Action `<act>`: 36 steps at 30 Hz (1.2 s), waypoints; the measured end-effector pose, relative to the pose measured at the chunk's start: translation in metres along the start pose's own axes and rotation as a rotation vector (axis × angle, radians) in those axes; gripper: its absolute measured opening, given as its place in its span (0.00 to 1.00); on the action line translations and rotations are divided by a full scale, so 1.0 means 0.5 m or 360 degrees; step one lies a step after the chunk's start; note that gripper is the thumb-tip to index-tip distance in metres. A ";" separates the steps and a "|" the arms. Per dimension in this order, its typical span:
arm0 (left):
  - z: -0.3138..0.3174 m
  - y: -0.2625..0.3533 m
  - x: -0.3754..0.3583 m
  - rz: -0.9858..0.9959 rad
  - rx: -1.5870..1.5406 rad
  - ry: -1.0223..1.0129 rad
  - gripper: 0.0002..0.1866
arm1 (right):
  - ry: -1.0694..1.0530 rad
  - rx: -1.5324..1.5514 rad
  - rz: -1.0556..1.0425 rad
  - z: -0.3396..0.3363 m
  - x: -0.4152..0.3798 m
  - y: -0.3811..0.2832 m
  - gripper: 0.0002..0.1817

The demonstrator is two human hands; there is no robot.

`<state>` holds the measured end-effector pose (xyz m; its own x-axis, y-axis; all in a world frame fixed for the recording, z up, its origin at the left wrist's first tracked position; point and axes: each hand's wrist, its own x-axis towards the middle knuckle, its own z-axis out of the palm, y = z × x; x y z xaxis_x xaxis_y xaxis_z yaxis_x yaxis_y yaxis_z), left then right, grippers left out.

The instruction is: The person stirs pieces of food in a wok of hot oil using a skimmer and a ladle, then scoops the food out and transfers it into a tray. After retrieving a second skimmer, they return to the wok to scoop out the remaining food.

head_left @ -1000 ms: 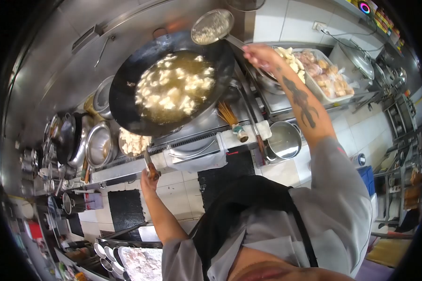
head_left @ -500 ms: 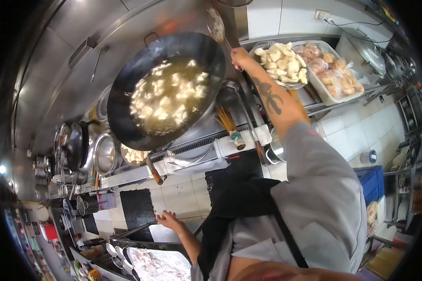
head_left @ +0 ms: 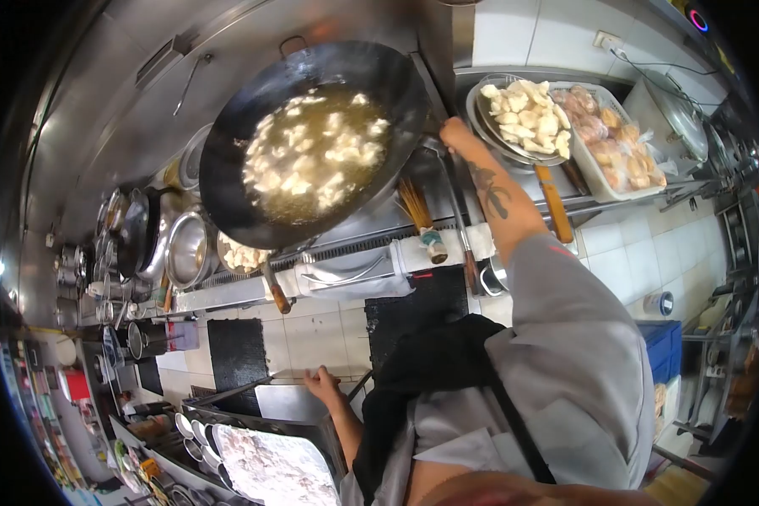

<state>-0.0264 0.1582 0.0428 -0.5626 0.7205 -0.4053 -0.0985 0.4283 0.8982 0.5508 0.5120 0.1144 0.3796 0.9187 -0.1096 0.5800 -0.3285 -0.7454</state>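
Note:
A large black wok (head_left: 228, 181) holds hot oil with many pale, lumpy pieces (head_left: 295, 183) in it. At the wok's right rim is my right hand (head_left: 454, 135), its fingers curled closed. What it grips, if anything, I cannot make out. A metal ladle (head_left: 434, 145) lies just below that hand, its long handle running toward me. Right of the hand, more pale pieces (head_left: 527, 118) are piled in a round metal strainer with a wooden handle (head_left: 555, 202). Low at the left, my left hand (head_left: 320, 384) is held out with fingers apart, holding nothing, above a metal surface.
Left of the wok stand steel bowls (head_left: 190, 250) and a strainer of pale pieces (head_left: 243, 255). A bamboo brush (head_left: 422, 219) rests on the stove front. A white basket (head_left: 607, 143) of bagged food stands at right. Behind me is a white-dusted tray (head_left: 270, 464).
The spoon-like skimmer that my right hand held above the wok's right side no longer shows. The right hand has lowered slightly. My left hand's fingers have opened. The view has shifted a little.

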 end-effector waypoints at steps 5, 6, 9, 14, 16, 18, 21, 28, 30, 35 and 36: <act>0.016 -0.038 0.006 -0.0416 0.0293 -0.0465 0.27 | 0.0353 0.0073 -0.0232 -0.068 -0.102 -0.086 0.12; 0.021 -0.056 0.011 -0.0433 0.0307 -0.0539 0.26 | 0.0540 0.0000 -0.0301 -0.073 -0.117 -0.093 0.13; 0.036 -0.105 0.025 -0.0381 0.0487 -0.0727 0.24 | 0.0850 -0.0242 -0.0619 -0.115 -0.182 -0.113 0.15; 0.078 -0.240 0.090 0.0068 0.0843 -0.1046 0.21 | 0.0531 -0.0442 -0.0759 -0.191 -0.333 -0.197 0.16; 0.118 -0.266 0.105 0.0492 0.0976 -0.1192 0.22 | 0.0404 -0.0692 -0.0913 -0.195 -0.372 -0.243 0.16; 0.160 -0.251 0.088 0.0685 0.1115 -0.1379 0.22 | 0.0232 -0.0974 -0.0987 -0.180 -0.393 -0.263 0.15; 0.242 -0.232 0.041 0.0587 0.1052 -0.1420 0.18 | 0.0099 -0.1161 -0.1127 -0.135 -0.390 -0.259 0.16; 0.368 -0.228 -0.030 0.0674 0.1152 -0.1718 0.26 | -0.0137 -0.1306 -0.0944 -0.069 -0.374 -0.269 0.17; 0.397 -0.230 -0.051 0.0866 0.1263 -0.1654 0.29 | -0.0208 -0.1263 -0.0962 -0.068 -0.372 -0.271 0.18; 0.451 -0.288 -0.073 0.1053 0.1397 -0.1594 0.34 | -0.0360 -0.1075 -0.1186 -0.113 -0.383 -0.272 0.19; 0.464 -0.276 -0.078 0.1007 0.1443 -0.1615 0.36 | -0.0295 -0.1006 -0.1206 -0.137 -0.405 -0.283 0.20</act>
<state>0.1995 0.1975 -0.1047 0.5135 0.8096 -0.2845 0.6787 -0.1803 0.7119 0.4411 0.3573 0.2871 -0.3355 0.9358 0.1085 0.9190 0.3504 -0.1805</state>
